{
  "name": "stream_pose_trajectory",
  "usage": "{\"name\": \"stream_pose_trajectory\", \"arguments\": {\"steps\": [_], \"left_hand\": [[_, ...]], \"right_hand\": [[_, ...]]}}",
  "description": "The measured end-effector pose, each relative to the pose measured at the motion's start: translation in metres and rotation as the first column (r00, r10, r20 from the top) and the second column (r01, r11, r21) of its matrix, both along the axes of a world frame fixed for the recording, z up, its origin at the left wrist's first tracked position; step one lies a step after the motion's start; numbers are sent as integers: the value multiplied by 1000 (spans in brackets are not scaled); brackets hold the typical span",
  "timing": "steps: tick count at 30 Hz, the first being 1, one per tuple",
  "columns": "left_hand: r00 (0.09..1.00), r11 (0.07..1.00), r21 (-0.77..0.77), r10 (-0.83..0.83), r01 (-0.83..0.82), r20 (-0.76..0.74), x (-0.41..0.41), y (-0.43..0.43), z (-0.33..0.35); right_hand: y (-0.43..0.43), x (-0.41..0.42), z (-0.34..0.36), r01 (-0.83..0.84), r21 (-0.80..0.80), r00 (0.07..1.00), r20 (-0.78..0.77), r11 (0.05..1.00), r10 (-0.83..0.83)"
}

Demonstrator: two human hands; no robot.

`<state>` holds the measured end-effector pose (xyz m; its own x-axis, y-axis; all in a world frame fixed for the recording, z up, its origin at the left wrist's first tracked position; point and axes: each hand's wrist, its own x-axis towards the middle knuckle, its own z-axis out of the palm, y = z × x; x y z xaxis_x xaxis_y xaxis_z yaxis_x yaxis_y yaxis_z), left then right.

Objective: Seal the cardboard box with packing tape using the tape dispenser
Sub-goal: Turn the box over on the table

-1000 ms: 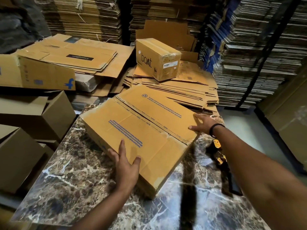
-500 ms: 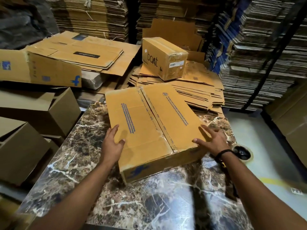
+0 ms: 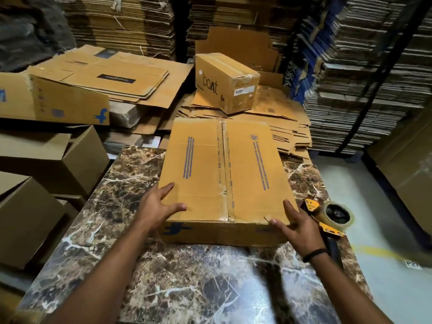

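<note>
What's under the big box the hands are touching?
The cardboard box sits on the marble table. The patch of table right beneath it is covered, so anything there cannot be seen.

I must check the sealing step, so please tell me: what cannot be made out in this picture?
Head view only.
1. Tape dispenser: its handle is partly hidden behind the right hand and wrist.
2. Cardboard box: contents hidden by its closed flaps; blue print too small to read.
3. Centre seam: too blurred to tell whether tape covers it.
</note>
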<state>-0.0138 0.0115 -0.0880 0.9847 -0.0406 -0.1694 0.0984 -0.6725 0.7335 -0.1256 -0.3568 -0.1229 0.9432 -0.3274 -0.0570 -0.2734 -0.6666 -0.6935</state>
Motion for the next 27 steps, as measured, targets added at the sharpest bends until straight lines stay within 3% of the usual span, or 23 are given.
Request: {"name": "stream_pose_trajectory", "arguments": {"steps": [3,6,7,9,13,20,23,27], "left_hand": [[999,999,30,-39,39,-3,8,-6,4],[980,947,316,-112,56,164,5,-14,7],[937,896,437,-215,78,274,-1,-20,6],[813,812,559,-434,167,388,-18,-39,2],[719,672,673,-628,309,297,-34,-70,-18],[646,652,704,-671,282,364,-31,-66,-37],[628,634,719,-691,286,359,-30,-63,-37],[663,685,679,-641,266,387,-31,-67,-35]], "right_hand": [[7,-3,4,16,-1,1000,-16,1000,-16],[22,0,22,93,-312,993,95,945,-66],[33,2,28,120,-410,982,182,904,-47],[64,9,36,74,-462,961,271,884,61],[115,27,18,-78,-630,950,188,772,250],[108,32,-18,39,-801,849,341,597,403],[102,31,-19,-4,-804,833,327,595,447],[108,26,-13,-36,-781,897,249,624,364]]}}
